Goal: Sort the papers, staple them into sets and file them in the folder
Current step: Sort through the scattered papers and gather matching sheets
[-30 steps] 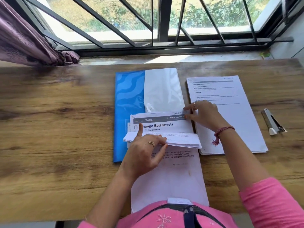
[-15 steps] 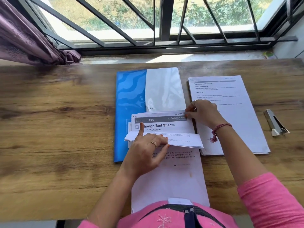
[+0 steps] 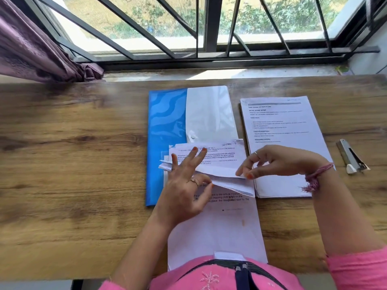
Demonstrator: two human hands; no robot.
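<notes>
Change: the top sheet headed "Change Bed Sheets", exposed half a second ago, is now folded over toward the person; a different page [image 3: 211, 155] marked "SECTION" by hand shows beneath it.
Left hand [image 3: 186, 185]: fingers splayed over the lifted pages, ring finger and thumb near the fold; earlier the forefinger alone pointed at the heading. Grip wide; whether the thumb pinches a page cannot be told.
Right hand [image 3: 278, 162]: moved from the stack's top right corner down to the turned sheet's edge; grip narrow, fingertips pinching that edge.
Turned sheets [image 3: 228, 181]: bowed over mid-stack, blurred by motion.
Main stack [image 3: 215, 227]: lies on the surface in front of the person, its far end overlapping the folder.
Folder [image 3: 167, 143]: blue and clear plastic, closed flat, partly under the stack; unchanged.
Second pile [image 3: 280, 130]: printed sheets just right of the stack; unchanged.
Stapler [image 3: 351, 158]: on the surface well to the right, untouched.
Meaning: judged as sorting in progress, leafing through headings; no stapling or filing begun.
</notes>
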